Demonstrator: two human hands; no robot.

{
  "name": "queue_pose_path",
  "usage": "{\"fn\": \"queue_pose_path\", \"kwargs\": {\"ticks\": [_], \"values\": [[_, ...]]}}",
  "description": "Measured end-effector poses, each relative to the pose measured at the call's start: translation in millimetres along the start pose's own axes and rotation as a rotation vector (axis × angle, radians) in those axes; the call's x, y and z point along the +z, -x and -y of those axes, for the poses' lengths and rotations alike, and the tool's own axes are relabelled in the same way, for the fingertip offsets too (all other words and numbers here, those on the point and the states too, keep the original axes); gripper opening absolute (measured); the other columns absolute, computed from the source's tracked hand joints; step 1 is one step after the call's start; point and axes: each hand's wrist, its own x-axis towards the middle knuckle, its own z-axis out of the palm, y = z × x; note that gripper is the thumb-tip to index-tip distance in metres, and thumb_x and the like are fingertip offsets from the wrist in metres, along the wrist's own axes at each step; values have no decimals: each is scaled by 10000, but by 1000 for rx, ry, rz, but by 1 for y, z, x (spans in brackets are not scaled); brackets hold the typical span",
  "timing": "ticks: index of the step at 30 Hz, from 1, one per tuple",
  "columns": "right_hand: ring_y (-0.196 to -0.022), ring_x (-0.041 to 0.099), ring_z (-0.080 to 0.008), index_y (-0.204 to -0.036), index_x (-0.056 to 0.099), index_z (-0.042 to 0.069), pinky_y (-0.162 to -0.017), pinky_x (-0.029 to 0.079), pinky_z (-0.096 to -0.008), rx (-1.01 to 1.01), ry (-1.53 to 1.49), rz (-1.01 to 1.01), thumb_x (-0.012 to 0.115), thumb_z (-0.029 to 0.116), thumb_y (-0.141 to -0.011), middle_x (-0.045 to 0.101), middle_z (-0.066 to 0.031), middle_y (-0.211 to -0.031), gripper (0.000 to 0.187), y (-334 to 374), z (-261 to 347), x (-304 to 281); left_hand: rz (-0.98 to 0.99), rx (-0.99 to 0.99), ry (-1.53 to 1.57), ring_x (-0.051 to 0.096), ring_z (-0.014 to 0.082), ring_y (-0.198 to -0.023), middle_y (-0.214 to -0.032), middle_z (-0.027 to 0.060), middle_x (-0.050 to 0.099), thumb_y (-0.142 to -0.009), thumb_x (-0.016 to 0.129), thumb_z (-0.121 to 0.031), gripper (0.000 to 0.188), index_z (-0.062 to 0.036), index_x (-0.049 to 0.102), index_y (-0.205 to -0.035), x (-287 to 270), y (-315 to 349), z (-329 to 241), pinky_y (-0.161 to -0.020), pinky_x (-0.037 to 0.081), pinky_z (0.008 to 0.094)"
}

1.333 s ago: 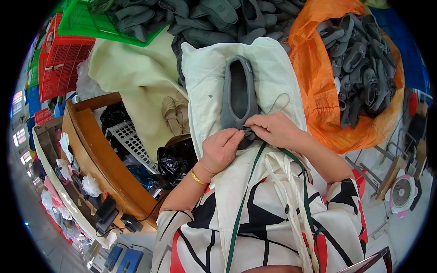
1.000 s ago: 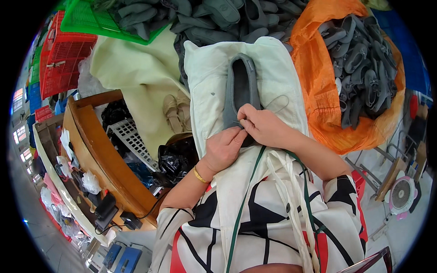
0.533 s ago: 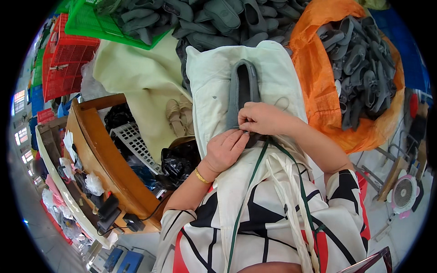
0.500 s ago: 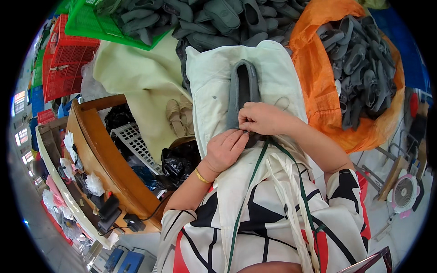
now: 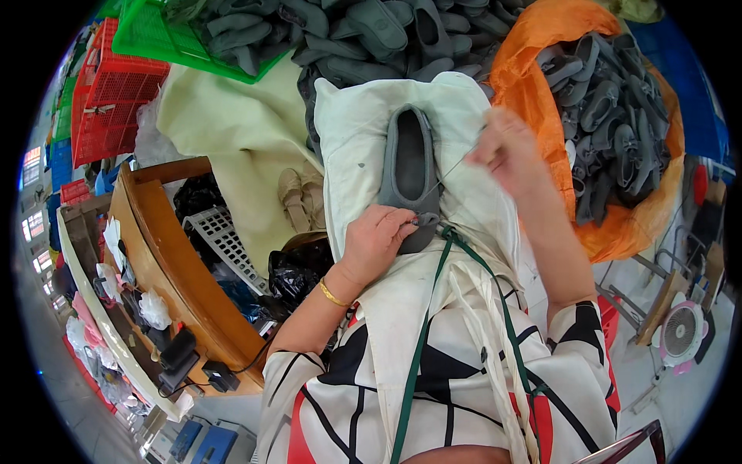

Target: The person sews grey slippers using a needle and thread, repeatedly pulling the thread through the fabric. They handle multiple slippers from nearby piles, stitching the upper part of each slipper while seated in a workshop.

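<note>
A grey slip-on shoe (image 5: 410, 166) lies on a white cushion (image 5: 352, 155) on my lap, its opening up and its toe toward me. My left hand (image 5: 379, 236) is closed on the toe end, fingers pinching a small grey bow (image 5: 423, 221) at the front of the shoe. Up and to the right of the shoe, my right hand (image 5: 506, 151) is raised and blurred, its fingers drawn together. A thin thread (image 5: 456, 166) runs from the shoe to those fingers. Whether a needle is in them cannot be made out.
Many grey shoes (image 5: 375, 31) are heaped beyond the cushion, beside a green crate (image 5: 154, 35). An orange sack (image 5: 533, 77) of grey shoes stands at the right. At left are a wooden drawer unit (image 5: 178, 263), beige shoes (image 5: 297, 197) and a black plastic bag (image 5: 297, 271).
My right hand has moved from the shoe's toe up and to the right, drawing out the thread. My left hand stays on the toe, where the bow now shows.
</note>
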Motion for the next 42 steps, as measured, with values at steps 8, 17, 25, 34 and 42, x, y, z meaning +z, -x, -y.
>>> {"fn": "queue_pose_path", "kwargs": {"ticks": [8,17,25,34,42], "values": [[-683,550,-104,-947,587,36,-948,530,-380,-706,60,-367,560,68,-1002,592,-39,-783,69,5,60,0,120,-60,62,641,259,-751,-864,67,666,-769,785,-67,192,-74,695,-939,-3,-5,3,-645,533,342],[-636,596,-110,-1031,665,53,-577,463,-271,34,879,218,600,117,-972,631,0,-784,108,49,-48,19,49,-234,84,636,271,-769,-935,97,642,-767,792,-94,225,-57,654,-940,-5,-4,-7,-641,524,356],[-664,648,-327,-953,635,97,-589,495,-423,-270,1339,346,607,150,-907,653,-128,-721,75,71,-58,26,-43,-139,26,627,269,-778,-861,80,647,-746,808,-89,234,-59,655,-922,6,7,2,-630,514,358],[-634,646,-322,-955,632,106,-568,486,-438,-284,1402,363,603,160,-901,642,-126,-675,82,73,-59,26,-71,-121,22,629,265,-760,-848,80,651,-749,813,-92,221,-55,663,-907,7,6,1,-620,513,351],[-634,647,-327,-934,622,97,-564,490,-440,-287,1431,374,599,154,-894,638,-129,-673,73,73,-58,28,-89,-114,25,627,259,-745,-828,76,648,-736,821,-89,224,-60,665,-893,8,6,1,-609,509,348]]}}
